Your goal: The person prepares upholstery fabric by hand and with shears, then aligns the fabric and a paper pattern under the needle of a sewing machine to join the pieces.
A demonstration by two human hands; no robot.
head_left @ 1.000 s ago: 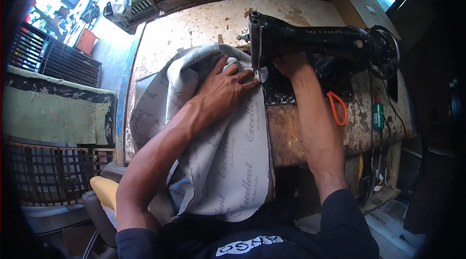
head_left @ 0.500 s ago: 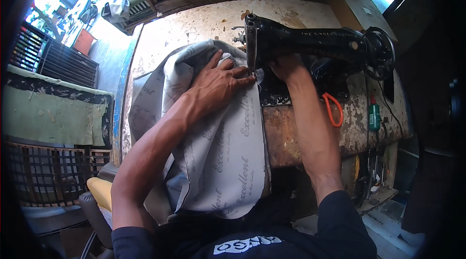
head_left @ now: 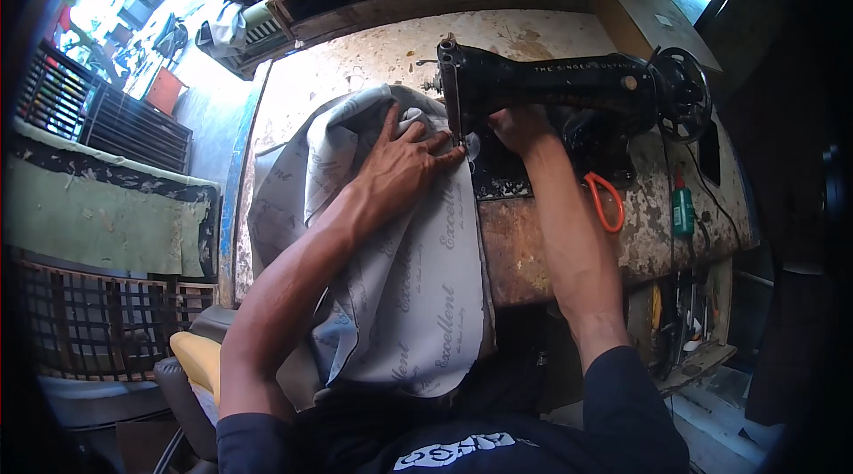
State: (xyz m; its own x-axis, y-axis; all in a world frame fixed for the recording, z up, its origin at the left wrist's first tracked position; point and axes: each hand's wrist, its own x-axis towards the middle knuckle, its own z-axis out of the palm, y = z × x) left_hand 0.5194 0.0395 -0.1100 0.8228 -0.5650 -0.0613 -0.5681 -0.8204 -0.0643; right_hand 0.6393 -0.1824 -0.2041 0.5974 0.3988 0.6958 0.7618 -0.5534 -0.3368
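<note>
A black sewing machine (head_left: 560,83) stands on the worn table, its needle end toward the left. Grey printed fabric (head_left: 435,296), folded and bunched at the back, runs under the needle and hangs over the table's front edge. My left hand (head_left: 404,159) lies on the fabric with fingers spread, one fingertip close beside the presser foot. Under the machine's arm, my right hand (head_left: 520,127) is close to the bed right of the needle. Its fingers are curled and partly in shadow; what they hold, if anything, is hidden.
Orange-handled scissors (head_left: 605,202) and a green bottle (head_left: 682,210) are at the table's right. Tools (head_left: 689,318) hang below that edge. A wooden box (head_left: 653,25) stands behind the machine. At the left are a green padded panel (head_left: 107,216) and a yellow cushion (head_left: 195,358).
The whole view has shifted slightly. Both hands keep nearly the same places by the needle, and the fabric looks almost unmoved beneath my left hand.
</note>
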